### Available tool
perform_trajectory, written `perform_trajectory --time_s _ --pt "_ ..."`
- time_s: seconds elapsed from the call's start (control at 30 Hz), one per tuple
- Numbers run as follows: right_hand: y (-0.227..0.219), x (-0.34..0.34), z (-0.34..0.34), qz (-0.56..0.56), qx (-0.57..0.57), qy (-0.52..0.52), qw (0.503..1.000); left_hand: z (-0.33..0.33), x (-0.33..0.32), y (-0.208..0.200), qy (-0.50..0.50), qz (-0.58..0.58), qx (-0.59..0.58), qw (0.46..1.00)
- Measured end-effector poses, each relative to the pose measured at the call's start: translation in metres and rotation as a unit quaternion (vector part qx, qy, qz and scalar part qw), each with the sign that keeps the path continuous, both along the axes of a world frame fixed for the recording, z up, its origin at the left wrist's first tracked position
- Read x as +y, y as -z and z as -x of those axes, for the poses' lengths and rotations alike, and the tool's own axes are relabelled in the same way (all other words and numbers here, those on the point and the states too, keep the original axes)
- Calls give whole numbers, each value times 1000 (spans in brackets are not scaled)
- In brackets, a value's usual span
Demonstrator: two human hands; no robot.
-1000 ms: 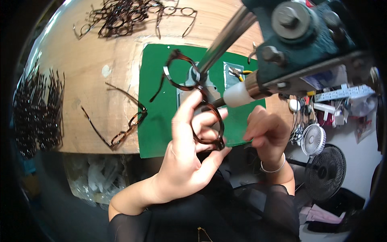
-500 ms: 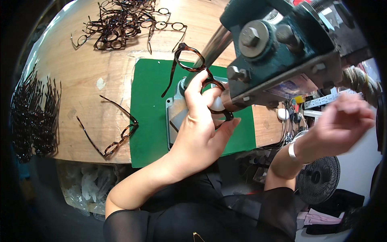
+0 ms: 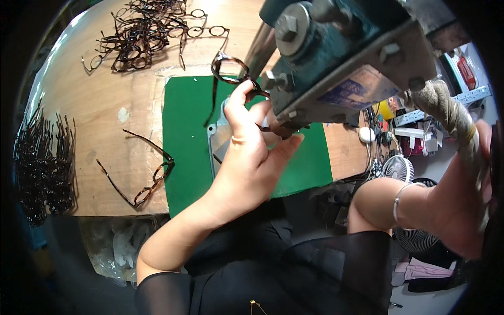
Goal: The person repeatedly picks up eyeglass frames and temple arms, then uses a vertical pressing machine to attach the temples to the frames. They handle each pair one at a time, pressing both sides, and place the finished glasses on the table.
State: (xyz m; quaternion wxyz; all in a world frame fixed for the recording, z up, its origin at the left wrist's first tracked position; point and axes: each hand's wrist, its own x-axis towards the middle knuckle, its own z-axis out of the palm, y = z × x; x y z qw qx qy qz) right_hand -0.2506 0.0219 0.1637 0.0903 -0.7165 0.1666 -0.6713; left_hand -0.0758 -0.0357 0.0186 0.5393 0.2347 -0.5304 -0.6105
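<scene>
My left hand [image 3: 244, 165] is closed around a tortoiseshell eyeglass frame [image 3: 228, 80], holding it beneath the head of a dark green hand press [image 3: 310, 73]. One rim and an unfolded temple stick out beyond my fingers; the press head hides much of the other rim. At the right edge, my right hand [image 3: 462, 202] wraps around the press's cloth-bound lever [image 3: 440, 102], with some fingers cut off by the picture's border. The press stands on a green mat [image 3: 184, 136]. Left of my left hand lies another tortoiseshell eyeglass frame [image 3: 154, 185], temples spread.
A tangled heap of eyeglass frames [image 3: 139, 42] lies at the far left of the wooden table [image 3: 105, 142]. Dark frames stand packed together [image 3: 44, 173] at the left edge. Cables, a small white fan [image 3: 398, 169] and a black fan [image 3: 415, 240] are on the right. Plastic bags [image 3: 123, 241] sit below.
My right hand has moved right and down, from the air onto the lever. The press head appears lower over the eyeglass frame in my left hand. The whole view has shifted slightly.
</scene>
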Motion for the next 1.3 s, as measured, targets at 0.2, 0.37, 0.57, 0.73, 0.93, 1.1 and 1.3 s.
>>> perform_trajectory --time_s 0.2,0.37,0.57,0.73,0.93,1.1,1.3 --pt "9 11 -3 18 7 3 1000 -1 2 -4 4 3 -34 999" --pt "-15 -5 3 -63 -27 -12 998 0 5 5 -55 88 -113 988" --pt "101 -24 11 -126 69 123 982 -10 14 6 -68 99 -114 986" --pt "230 -15 24 -369 349 251 824 -31 35 11 -78 48 -84 992" --pt "257 -12 14 -298 505 360 725 -29 39 17 -107 103 -98 984" --pt "253 3 17 -314 459 322 766 -35 38 23 -106 127 -137 977" --pt "261 -4 9 -290 491 366 735 -42 41 37 -35 -9 -10 999"
